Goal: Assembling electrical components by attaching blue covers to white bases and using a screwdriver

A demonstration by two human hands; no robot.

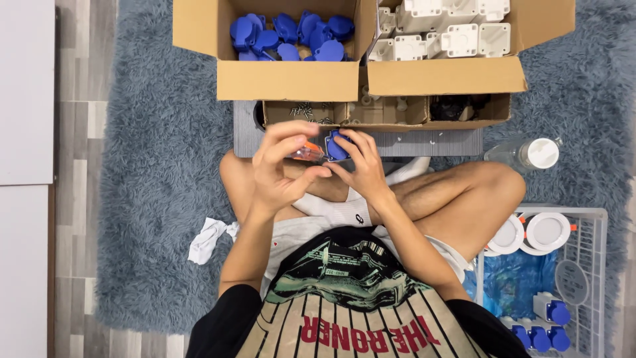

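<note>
I sit cross-legged on a grey-blue shaggy rug [159, 166]. My left hand [281, 166] grips a screwdriver with an orange and clear handle [308, 152], its tip pointing right. My right hand [361, 166] holds a small blue plastic cap [336, 146] against the screwdriver's tip. Both hands meet above my knees, just in front of a grey ribbed board [424, 141].
A cardboard box of blue caps [291, 33] and another of white plastic housings [450, 30] stand ahead, with small trays of screws [306, 111] and parts below them. A clear bottle [527, 154] lies at right. A white wire basket [593, 219] holds finished pieces. A white cloth [209, 240] lies at left.
</note>
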